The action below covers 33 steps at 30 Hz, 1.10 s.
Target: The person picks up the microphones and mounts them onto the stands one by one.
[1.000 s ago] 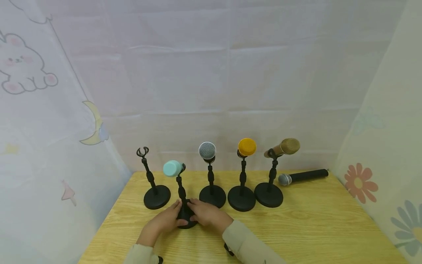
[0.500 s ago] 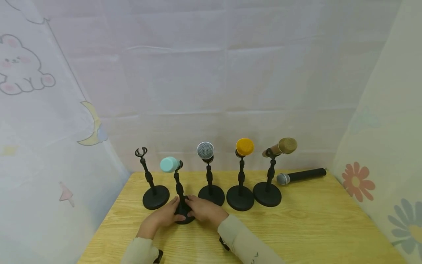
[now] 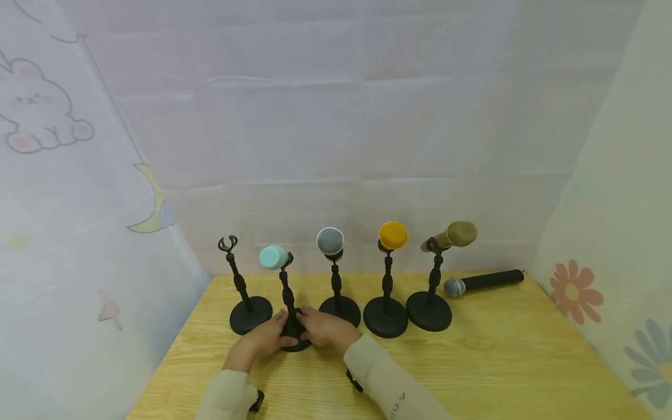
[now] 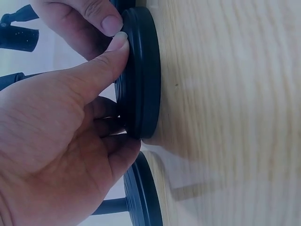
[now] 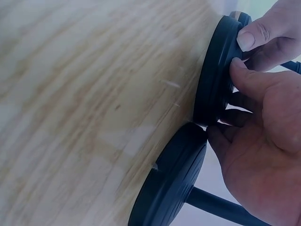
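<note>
In the head view a black microphone stand (image 3: pixel 288 296) carries a mint-green microphone (image 3: pixel 273 257) in its clip, standing forward of the other stands. My left hand (image 3: pixel 265 339) grips the left side of its round base (image 4: pixel 149 75), thumb on top near the front and fingers along the edge. From the other side my right hand (image 3: pixel 326 328) holds the same base, its thumb on the top face and fingertips at the edge, as the right wrist view shows. Both thumbs lie close together. Right beside the right hand's fingers is the neighbouring stand's base (image 5: pixel 171 174).
A stand with an unfilled clip (image 3: pixel 249 315) is at the left. Rightward stand microphones with silver (image 3: pixel 330 241), yellow (image 3: pixel 393 235) and gold (image 3: pixel 461 233) heads. A black microphone (image 3: pixel 490 280) lies on the wooden table (image 3: pixel 488 361) at the back right. Fabric walls surround the table.
Both hands have slid the stand with the mint-green microphone a little toward the back of the table, keeping their grip on its base. The other stands and the lying microphone stay put.
</note>
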Available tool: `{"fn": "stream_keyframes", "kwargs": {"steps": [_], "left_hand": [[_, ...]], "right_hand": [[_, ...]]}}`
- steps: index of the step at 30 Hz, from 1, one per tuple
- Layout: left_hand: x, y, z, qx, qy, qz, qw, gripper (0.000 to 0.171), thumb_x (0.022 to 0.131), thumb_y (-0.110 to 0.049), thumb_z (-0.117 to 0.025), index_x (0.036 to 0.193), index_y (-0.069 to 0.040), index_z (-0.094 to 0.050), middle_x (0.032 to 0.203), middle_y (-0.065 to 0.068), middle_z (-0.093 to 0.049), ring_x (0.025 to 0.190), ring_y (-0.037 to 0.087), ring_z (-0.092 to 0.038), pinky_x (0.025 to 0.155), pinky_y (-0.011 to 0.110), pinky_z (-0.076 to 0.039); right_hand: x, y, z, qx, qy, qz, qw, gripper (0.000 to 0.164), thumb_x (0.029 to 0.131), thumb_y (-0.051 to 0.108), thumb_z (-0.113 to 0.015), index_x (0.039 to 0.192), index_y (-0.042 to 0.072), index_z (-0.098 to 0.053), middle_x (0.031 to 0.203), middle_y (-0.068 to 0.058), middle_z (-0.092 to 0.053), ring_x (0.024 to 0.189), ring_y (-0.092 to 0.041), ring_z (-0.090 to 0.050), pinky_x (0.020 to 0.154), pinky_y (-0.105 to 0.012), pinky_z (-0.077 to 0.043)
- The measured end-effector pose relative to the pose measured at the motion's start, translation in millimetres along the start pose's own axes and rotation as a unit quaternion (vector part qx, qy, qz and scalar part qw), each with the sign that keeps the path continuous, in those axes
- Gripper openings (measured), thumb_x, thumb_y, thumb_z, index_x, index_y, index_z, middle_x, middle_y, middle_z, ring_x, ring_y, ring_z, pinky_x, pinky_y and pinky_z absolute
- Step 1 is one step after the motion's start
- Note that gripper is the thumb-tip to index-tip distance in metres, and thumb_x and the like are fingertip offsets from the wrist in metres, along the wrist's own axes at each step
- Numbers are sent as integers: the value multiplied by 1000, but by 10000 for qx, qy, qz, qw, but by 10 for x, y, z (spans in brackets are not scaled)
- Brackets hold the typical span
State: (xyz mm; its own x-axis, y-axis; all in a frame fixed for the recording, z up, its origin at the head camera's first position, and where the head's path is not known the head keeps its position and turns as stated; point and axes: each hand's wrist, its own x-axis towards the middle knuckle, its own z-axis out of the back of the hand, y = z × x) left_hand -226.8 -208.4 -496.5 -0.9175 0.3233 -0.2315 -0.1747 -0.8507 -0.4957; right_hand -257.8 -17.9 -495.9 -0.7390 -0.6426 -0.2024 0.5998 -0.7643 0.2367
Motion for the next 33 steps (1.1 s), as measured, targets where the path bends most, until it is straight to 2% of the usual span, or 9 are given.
{"fn": "stream_keyframes", "kwargs": {"steps": [17,24,33], "left_hand": [[182,42,85,-44,171,167,9997,87,97,-40,-66,159,2,-23,165,25,-21,148,43,-31,116,57,-33],[245,75,88,92,196,204,9996,85,98,-40,-65,159,3,-24,165,24,-21,148,42,-31,116,56,-32],[288,85,98,47,225,233,9995,86,98,-41,-65,159,3,-22,165,25,-19,148,43,-31,116,57,-32]], "right_hand": [[164,-20,69,47,297,-248,9992,61,106,32,-55,159,12,-33,167,-8,-24,152,-20,-27,118,-33,-34],[179,-36,52,191,213,-260,9993,59,107,30,-53,160,12,-33,167,-9,-24,153,-20,-26,119,-34,-33],[208,-70,23,211,95,-263,9994,59,107,30,-52,160,11,-33,167,-9,-24,153,-21,-25,119,-34,-33]]}}
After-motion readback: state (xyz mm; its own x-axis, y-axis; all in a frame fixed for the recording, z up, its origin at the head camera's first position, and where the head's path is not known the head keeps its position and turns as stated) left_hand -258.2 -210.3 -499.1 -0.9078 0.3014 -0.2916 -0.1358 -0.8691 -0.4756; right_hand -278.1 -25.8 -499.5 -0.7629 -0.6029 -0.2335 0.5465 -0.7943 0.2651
